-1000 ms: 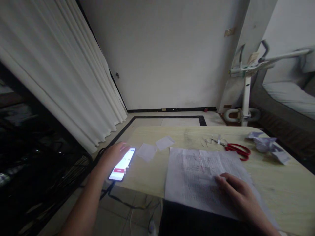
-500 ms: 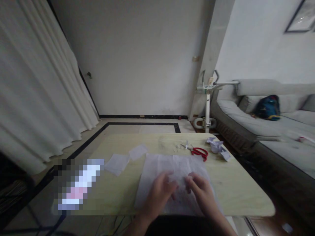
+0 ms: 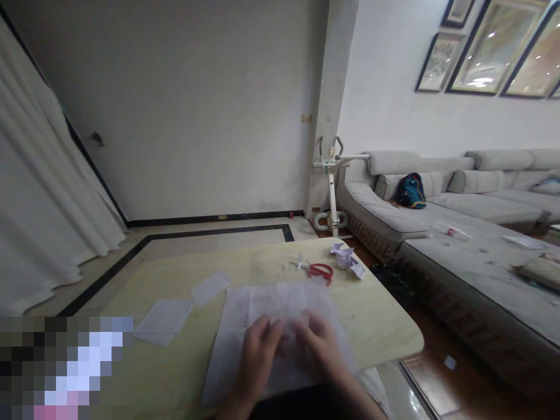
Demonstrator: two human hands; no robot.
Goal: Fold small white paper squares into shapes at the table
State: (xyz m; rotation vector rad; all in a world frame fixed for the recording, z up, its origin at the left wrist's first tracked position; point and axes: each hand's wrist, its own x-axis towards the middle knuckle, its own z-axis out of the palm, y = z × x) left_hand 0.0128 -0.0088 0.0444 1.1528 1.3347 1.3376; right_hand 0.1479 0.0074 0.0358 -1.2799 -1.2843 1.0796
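Note:
A large translucent white sheet of paper [image 3: 236, 344] lies on the table in front of me. Over its middle, my left hand [image 3: 261, 344] has its fingers curled in, thumb near the fingertips. Close by on the right, my right hand [image 3: 317, 338] is curled the same way, facing the left with a small gap between them. Whatever the fingertips pinch is too blurred to make out. Just beyond the sheet's far right corner are red-handled scissors [image 3: 321, 272], with a small white paper piece [image 3: 300, 262] by the blades.
Crumpled or folded paper pieces [image 3: 347, 258] sit at the table's far right corner. Smaller white sheets [image 3: 164, 321] lie on the left of the pale wooden table [image 3: 385, 321]. A grey sofa [image 3: 450, 233] with a blue backpack [image 3: 411, 191] stands to the right. A pixelated patch covers the lower left.
My view has turned to the right, so table and sheet appear further left and more of the sofa shows. Both hands stay over the sheet, fingers still curled.

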